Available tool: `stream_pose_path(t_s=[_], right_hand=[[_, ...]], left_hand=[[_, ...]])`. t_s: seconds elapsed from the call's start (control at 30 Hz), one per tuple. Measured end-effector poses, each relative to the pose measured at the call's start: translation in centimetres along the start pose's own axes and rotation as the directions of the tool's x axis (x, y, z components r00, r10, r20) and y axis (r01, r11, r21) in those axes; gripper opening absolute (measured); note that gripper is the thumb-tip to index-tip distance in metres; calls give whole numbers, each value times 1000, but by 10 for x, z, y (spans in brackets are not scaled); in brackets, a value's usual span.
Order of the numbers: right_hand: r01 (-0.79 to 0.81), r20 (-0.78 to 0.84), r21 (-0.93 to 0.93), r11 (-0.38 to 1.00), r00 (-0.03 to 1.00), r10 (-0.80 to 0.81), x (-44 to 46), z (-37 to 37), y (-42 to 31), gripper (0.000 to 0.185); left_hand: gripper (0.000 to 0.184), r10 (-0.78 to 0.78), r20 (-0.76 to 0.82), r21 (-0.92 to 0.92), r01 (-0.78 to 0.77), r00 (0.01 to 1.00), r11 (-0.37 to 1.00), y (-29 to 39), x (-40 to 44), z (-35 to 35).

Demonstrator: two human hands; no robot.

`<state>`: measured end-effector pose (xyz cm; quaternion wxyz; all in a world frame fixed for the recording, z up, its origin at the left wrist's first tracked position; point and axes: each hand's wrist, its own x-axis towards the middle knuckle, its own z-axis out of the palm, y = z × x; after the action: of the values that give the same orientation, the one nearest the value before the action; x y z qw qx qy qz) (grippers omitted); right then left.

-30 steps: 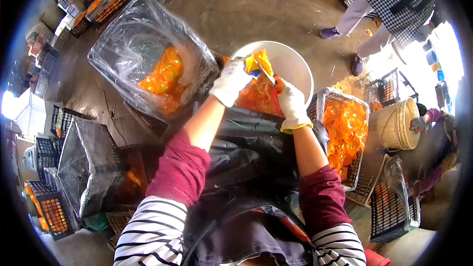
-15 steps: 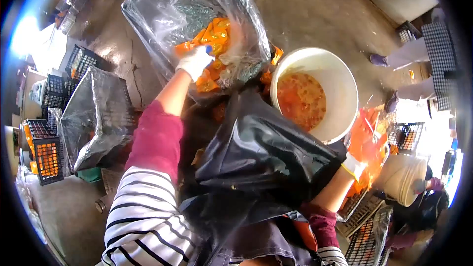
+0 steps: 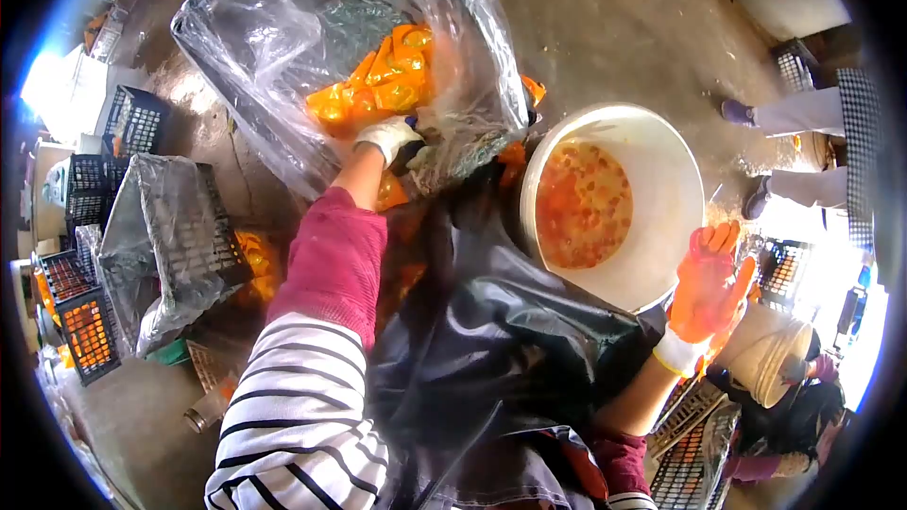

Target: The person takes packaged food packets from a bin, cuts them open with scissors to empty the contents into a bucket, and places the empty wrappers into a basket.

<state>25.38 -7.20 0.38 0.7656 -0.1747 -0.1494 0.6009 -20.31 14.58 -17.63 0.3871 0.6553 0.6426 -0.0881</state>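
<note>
A white glove covers my left hand [image 3: 389, 139], which reaches into the plastic-lined crate [image 3: 274, 47] at its near edge. Something blue and dark shows at its fingers, too small to name. Just beyond it lie orange packets [image 3: 383, 80]. My right hand [image 3: 707, 297], in an orange and white glove, is raised at the right with its fingers spread and nothing in it. Between the hands stands a white bucket [image 3: 666, 198] holding reddish-orange liquid with pieces in it [image 3: 584, 206].
Another plastic-lined crate [image 3: 175, 236] stands at the left, near black crates [image 3: 90, 331]. On the right are a cream bucket [image 3: 767, 349], a person in a chequered garment [image 3: 860, 156] and a co-worker's gloved hand [image 3: 795, 368]. A black apron [image 3: 482, 293] covers my lap.
My left hand has left the bucket for the lined crate. My right hand has moved right of the bucket, and the orange material seen there half a second ago is out of it.
</note>
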Motion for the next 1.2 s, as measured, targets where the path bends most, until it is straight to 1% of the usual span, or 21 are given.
stream_pose_path(t_s=[0.03,0.17,0.2,0.23,0.27,0.3,0.33,0.43,0.5,0.53,0.57,0.63,0.67,0.7,0.77,0.8,0.87,0.97,1.03,1.13,1.2], right_hand=[[-24,45,46,999,999,22,3,4,3,53],[155,-290,-95,983,941,-176,-4,17,17,49],[28,-68,-64,998,997,-32,-6,3,11,46],[20,2,-77,997,1000,-20,-7,4,13,38],[13,72,-91,996,997,-7,-5,7,15,32],[7,144,-104,995,990,8,-6,12,18,28],[8,82,-130,992,997,3,-9,16,19,26],[2,-222,-132,991,974,-32,-19,36,28,26],[-53,-89,-188,981,995,37,-19,20,31,34],[-66,-96,-238,969,994,44,-17,8,34,39],[-77,-107,-288,955,993,48,-16,-1,35,44],[54,56,-771,635,998,-17,-18,-4,39,39],[113,115,-876,468,993,-24,-21,-8,40,38],[131,144,-915,381,990,7,-22,-15,42,36],[122,154,-949,290,984,87,-24,-26,47,34],[-59,33,-874,481,983,181,-23,-26,51,35],[-321,-128,-690,649,936,327,-26,-24,52,36],[-493,-268,-582,647,867,419,-29,-22,56,36],[-522,-307,-592,614,851,426,-29,-22,60,33],[-450,-229,-654,608,884,408,-33,-4,59,31],[-387,-183,-662,642,914,362,-25,-22,73,32]], left_hand=[[44,9,-19,2,-9,1000,1000,2,-7,0],[39,135,-192,42,-129,972,991,6,-30,9],[40,-32,-235,-352,-55,972,934,8,-35,8],[40,-197,-205,-693,0,959,721,9,-38,9],[39,22,-550,-680,-463,835,569,-5,-30,19],[37,-91,-439,-878,-406,894,252,13,-60,5],[37,106,-704,-474,-575,703,666,-12,-46,10],[43,16,-636,-769,-635,772,70,14,-57,-6],[42,133,-360,-917,-325,923,-230,46,-88,-26],[42,94,-434,-899,-437,896,12,63,-101,-27],[42,124,-417,-906,-423,900,21,83,-109,-29],[40,168,-526,-838,-542,834,68,131,-127,-27],[37,163,-555,-780,-579,815,237,147,-123,-25],[37,307,-675,-496,-720,671,484,169,-141,-26],[36,254,-583,-708,-636,772,307,223,-182,-24],[35,296,-583,-710,-651,757,269,227,-162,-12],[35,292,-522,-779,-588,801,220,245,-139,9],[37,194,-415,-905,-425,889,11,253,-137,18],[38,266,-432,-902,-415,862,-120,255,-145,11],[36,439,-777,-281,-872,451,400,235,-102,28],[45,354,-737,-534,-817,575,215,233,-100,29]])
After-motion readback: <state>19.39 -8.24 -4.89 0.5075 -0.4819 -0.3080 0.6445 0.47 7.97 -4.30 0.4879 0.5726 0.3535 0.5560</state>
